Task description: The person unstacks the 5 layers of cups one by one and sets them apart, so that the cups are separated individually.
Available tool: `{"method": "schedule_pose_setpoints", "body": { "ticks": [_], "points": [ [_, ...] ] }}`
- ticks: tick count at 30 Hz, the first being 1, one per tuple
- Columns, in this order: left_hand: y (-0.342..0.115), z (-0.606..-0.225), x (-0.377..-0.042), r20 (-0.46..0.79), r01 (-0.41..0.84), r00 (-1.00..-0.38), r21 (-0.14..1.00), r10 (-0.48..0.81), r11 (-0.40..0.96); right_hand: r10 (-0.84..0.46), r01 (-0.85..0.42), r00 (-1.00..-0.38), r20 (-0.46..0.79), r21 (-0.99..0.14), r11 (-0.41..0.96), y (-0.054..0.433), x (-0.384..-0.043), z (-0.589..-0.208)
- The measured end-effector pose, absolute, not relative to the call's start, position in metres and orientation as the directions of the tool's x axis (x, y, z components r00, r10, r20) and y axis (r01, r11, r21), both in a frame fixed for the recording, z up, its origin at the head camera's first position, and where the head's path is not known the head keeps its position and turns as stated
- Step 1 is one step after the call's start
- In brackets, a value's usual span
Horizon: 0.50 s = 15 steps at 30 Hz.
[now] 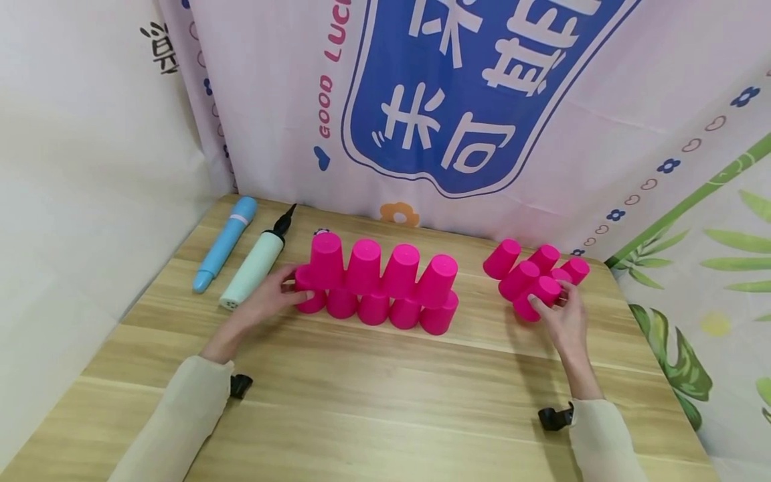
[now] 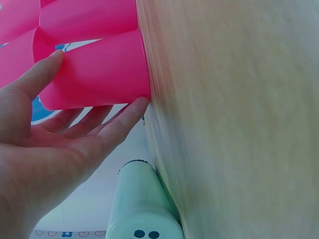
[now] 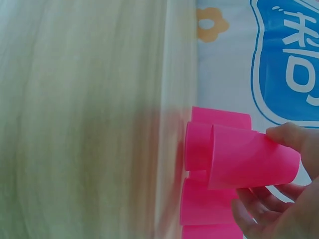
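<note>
Pink cups stand upside down in two tiers, a lower row [image 1: 373,309] with an upper row [image 1: 364,266] on top. My left hand [image 1: 270,294] is around the leftmost lower cup [image 2: 102,72], thumb on one side and fingers on the other. That cup's rim meets the table in the left wrist view. At the right, my right hand [image 1: 567,323] grips another upside-down pink cup [image 3: 251,158] between thumb and fingers. The held cup's rim is off the table, in front of a cluster of loose pink cups [image 1: 518,280].
Left of the tiers lie a mint-green hand pump [image 1: 255,268] with a black nozzle and a blue tube-shaped item [image 1: 225,244]. A printed cloth [image 1: 277,181] hangs along the back edge of the wooden table [image 1: 373,395]. A leaf-patterned cloth [image 1: 717,268] borders the right side.
</note>
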<state>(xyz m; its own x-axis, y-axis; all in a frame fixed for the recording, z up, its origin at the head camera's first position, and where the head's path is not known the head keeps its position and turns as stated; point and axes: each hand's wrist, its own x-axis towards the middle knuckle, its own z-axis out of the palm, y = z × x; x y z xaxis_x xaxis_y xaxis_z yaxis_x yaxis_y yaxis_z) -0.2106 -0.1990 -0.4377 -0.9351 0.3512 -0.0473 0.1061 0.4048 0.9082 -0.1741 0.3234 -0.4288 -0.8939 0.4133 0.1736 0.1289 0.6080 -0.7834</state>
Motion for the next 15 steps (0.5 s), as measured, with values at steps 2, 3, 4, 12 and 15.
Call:
{"method": "schedule_pose_setpoints", "body": {
  "ticks": [2,3,4,12,15],
  "points": [
    [-0.1990,-0.4374,-0.2105,-0.048,0.106,-0.935,0.907,0.351,0.407,0.410,0.139,-0.897,0.163,-0.777,0.614,0.3258,-0.1749,-0.4313],
    [-0.1990,-0.4372,-0.2107,-0.048,0.106,-0.935,0.907,0.350,0.407,0.411,0.145,-0.898,0.159,-0.774,0.616,0.3271,-0.1754,-0.4325],
    [-0.1989,-0.4373,-0.2108,-0.051,0.103,-0.936,0.907,0.348,0.409,0.411,0.149,-0.898,0.154,-0.773,0.616,0.3281,-0.1756,-0.4335],
    [-0.1994,-0.4392,-0.2110,-0.057,0.099,-0.936,0.905,0.348,0.413,0.408,0.190,-0.907,0.104,-0.763,0.618,0.3332,-0.1767,-0.4377],
    [-0.1995,-0.4375,-0.2093,-0.061,0.092,-0.934,0.910,0.351,0.405,0.403,0.195,-0.910,0.095,-0.760,0.620,0.3340,-0.1763,-0.4386]
  ]
}}
